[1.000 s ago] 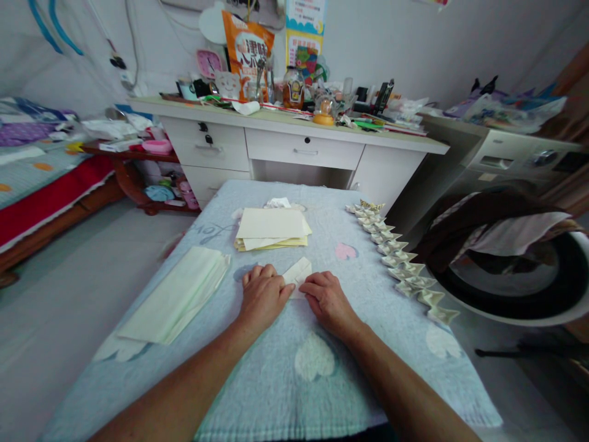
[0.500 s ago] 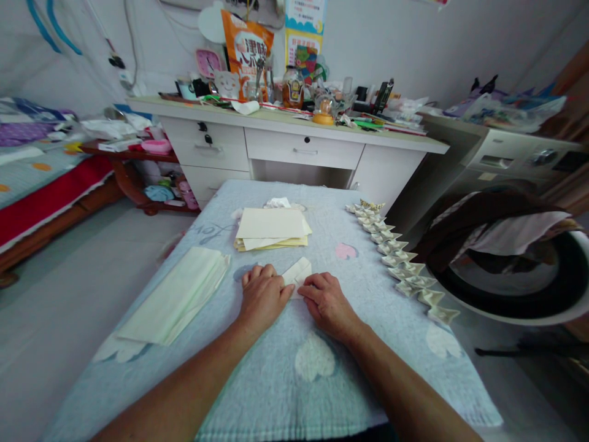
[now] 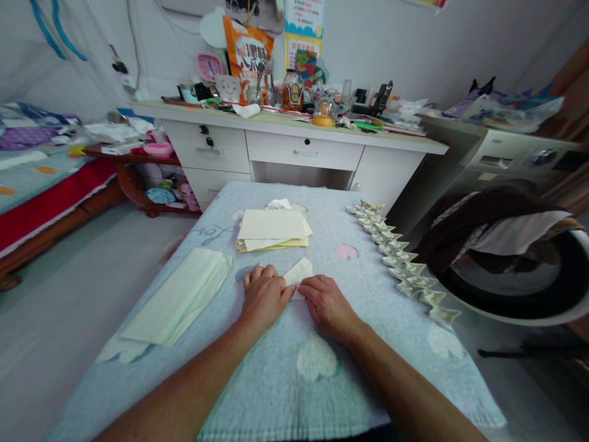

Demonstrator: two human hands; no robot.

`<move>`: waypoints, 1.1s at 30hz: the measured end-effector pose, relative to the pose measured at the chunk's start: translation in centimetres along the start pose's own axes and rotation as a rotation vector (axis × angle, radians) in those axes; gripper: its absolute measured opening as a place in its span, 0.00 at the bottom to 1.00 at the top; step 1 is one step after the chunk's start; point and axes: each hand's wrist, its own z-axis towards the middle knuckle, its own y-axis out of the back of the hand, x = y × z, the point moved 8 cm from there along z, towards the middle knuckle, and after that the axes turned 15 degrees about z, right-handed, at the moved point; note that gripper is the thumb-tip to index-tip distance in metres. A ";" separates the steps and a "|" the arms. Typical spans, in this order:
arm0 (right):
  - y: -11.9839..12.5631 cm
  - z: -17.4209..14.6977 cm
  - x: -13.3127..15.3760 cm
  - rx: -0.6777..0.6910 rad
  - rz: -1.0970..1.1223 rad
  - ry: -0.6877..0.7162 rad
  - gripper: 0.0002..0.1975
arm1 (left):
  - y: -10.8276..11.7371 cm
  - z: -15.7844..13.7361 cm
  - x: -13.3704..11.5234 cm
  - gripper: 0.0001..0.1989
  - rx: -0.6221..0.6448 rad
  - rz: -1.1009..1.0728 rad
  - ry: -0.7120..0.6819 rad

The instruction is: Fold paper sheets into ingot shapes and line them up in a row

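A small folded piece of cream paper [image 3: 300,270] lies flat on the cloth-covered table [image 3: 257,393], partly hidden under my fingers. My left hand [image 3: 265,296] presses on its left side, fingers curled, with the thumb at the paper's middle. From the right, my right hand [image 3: 327,304] pinches the paper's near part, its fingertips almost meeting the left thumb. Just beyond the hands rests a stack of cream paper sheets [image 3: 273,224]. To the left is a pile of long pale green paper [image 3: 179,298].
Folded paper boat-like shapes [image 3: 398,255] stand in a row along the table's right side. Crumpled white tissue [image 3: 278,204] sits behind the stack. A cluttered white desk [image 3: 304,150] stands beyond, a washing machine [image 3: 506,153] with its door open at right, a bed [image 3: 50,190] at left.
My right fingertips have shifted slightly toward the left thumb over the folded paper. The view has moved a little; the other things stay in place.
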 end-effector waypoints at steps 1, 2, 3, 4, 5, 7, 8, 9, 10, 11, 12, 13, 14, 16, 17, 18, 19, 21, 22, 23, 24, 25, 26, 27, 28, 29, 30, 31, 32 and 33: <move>0.0 0.0 0.0 0.003 0.002 0.002 0.17 | 0.0 0.0 0.0 0.17 0.000 0.000 -0.001; 0.0 0.0 0.0 0.006 0.002 0.004 0.18 | 0.0 0.0 0.0 0.17 -0.002 -0.001 -0.003; -0.1 0.0 0.0 0.008 -0.001 0.007 0.18 | 0.0 0.0 -0.1 0.17 -0.005 -0.002 -0.004; -0.1 0.0 -0.1 0.010 -0.006 0.010 0.19 | 0.0 0.1 0.0 0.17 -0.009 -0.005 -0.004; -0.2 0.0 -0.1 0.012 -0.012 0.012 0.19 | 0.0 0.1 0.0 0.18 -0.012 -0.011 -0.004; -0.3 -0.1 -0.2 0.009 -0.022 0.012 0.18 | 0.0 0.1 0.1 0.17 -0.016 -0.040 -0.013; -0.3 -0.1 -0.3 0.007 -0.025 0.011 0.18 | -0.1 0.1 0.2 0.17 -0.014 -0.066 -0.026; -0.3 -0.1 -0.3 0.003 -0.026 0.009 0.17 | -0.2 0.1 0.3 0.16 -0.009 -0.098 -0.043; -0.3 0.0 -0.4 -0.001 -0.026 0.007 0.16 | -0.2 0.0 0.5 0.14 -0.002 -0.132 -0.064; -0.3 0.0 -0.4 -0.006 -0.024 0.005 0.16 | -0.3 0.0 0.6 0.13 0.007 -0.165 -0.085; -0.2 0.0 -0.4 -0.010 -0.021 0.005 0.15 | -0.3 -0.1 0.8 0.11 0.016 -0.188 -0.098; -0.2 0.0 -0.4 -0.014 -0.020 0.006 0.15 | -0.4 -0.1 1.1 0.10 0.025 -0.203 -0.104; -0.2 0.0 -0.4 -0.017 -0.020 0.007 0.15 | -0.5 -0.1 1.3 0.09 0.031 -0.212 -0.102; -0.2 0.0 -0.5 -0.021 -0.024 0.009 0.15 | -0.6 -0.1 1.7 0.09 0.043 -0.224 -0.094; -0.2 0.0 -0.5 -0.023 -0.028 0.009 0.15 | -0.6 -0.1 1.9 0.09 0.046 -0.228 -0.089; -0.2 0.0 -0.6 -0.025 -0.031 0.009 0.15 | -0.6 -0.1 1.9 0.09 0.048 -0.229 -0.083; -0.2 -0.1 -0.6 -0.027 -0.032 0.008 0.15 | -0.6 -0.1 2.0 0.09 0.049 -0.228 -0.077; -0.2 -0.1 -0.6 -0.030 -0.032 0.008 0.15 | -0.6 -0.2 2.0 0.09 0.046 -0.222 -0.068; -0.2 -0.1 -0.6 -0.031 -0.032 0.008 0.15 | -0.6 -0.2 2.0 0.09 0.044 -0.219 -0.064; -0.2 -0.1 -0.6 -0.032 -0.031 0.009 0.15 | -0.6 -0.2 2.1 0.09 0.043 -0.219 -0.062; -0.2 -0.1 -0.6 -0.033 -0.030 0.009 0.15 | -0.7 -0.2 2.1 0.09 0.043 -0.220 -0.060; -0.2 0.0 -0.6 -0.032 -0.030 0.009 0.14 | -0.7 -0.3 2.1 0.09 0.044 -0.223 -0.061; -0.2 0.0 -0.6 -0.031 -0.030 0.009 0.14 | -0.7 -0.3 2.2 0.08 0.047 -0.226 -0.061; -0.2 0.0 -0.6 -0.027 -0.030 0.007 0.14 | -0.8 -0.3 2.2 0.08 0.051 -0.227 -0.059; -0.2 0.0 -0.5 -0.022 -0.030 0.004 0.14 | -0.8 -0.3 2.3 0.08 0.055 -0.226 -0.055; -0.2 0.0 -0.5 -0.015 -0.031 0.002 0.14 | -0.8 -0.2 2.4 0.08 0.059 -0.224 -0.051; -0.1 0.0 -0.4 -0.006 -0.033 0.001 0.14 | -0.8 -0.2 2.4 0.09 0.060 -0.221 -0.046; -0.1 0.0 -0.3 0.006 -0.038 0.003 0.15 | -0.8 -0.2 2.5 0.09 0.061 -0.218 -0.041; -0.1 -0.1 -0.1 0.021 -0.048 0.007 0.16 | -0.8 -0.2 2.5 0.09 0.061 -0.215 -0.037; -0.1 -0.2 0.1 0.036 -0.063 0.015 0.17 | -0.8 -0.2 2.5 0.09 0.061 -0.211 -0.035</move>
